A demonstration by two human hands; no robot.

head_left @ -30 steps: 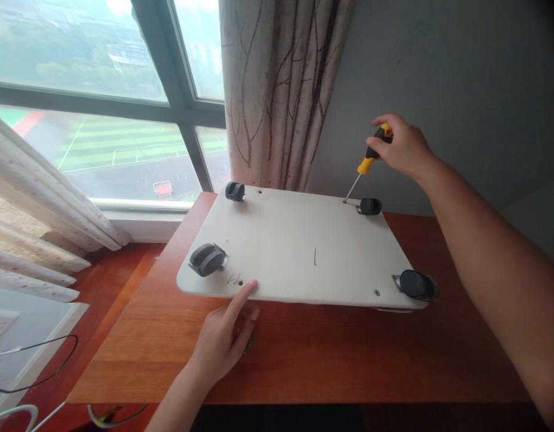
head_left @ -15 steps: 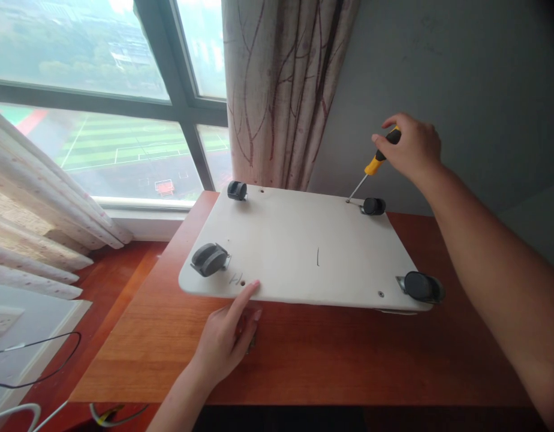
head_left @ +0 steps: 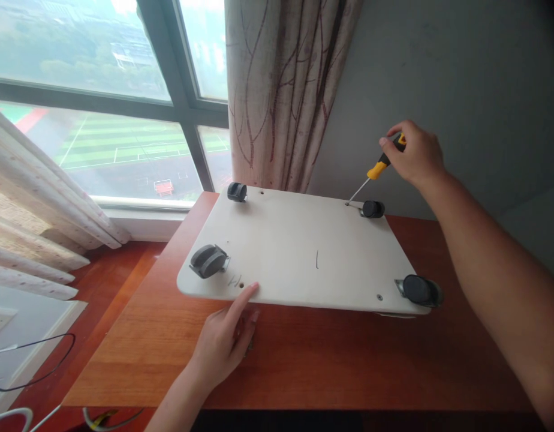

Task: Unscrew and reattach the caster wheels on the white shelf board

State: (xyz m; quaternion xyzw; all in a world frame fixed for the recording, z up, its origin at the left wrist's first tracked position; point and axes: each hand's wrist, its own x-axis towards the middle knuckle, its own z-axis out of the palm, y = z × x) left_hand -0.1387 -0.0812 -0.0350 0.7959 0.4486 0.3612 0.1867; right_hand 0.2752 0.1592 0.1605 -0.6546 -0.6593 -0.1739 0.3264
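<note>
Our right hand [head_left: 414, 155] grips screwdriver [head_left: 378, 169] at caster board [head_left: 281, 246], far right; left hand [head_left: 220, 341] touches near edge, hold unclear.

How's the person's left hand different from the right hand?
The left hand touches the white panel with its index finger; the right hand grips a yellow-and-black screwdriver. The left hand is low and near; the right hand is raised and farther away. Both are bare.
</note>
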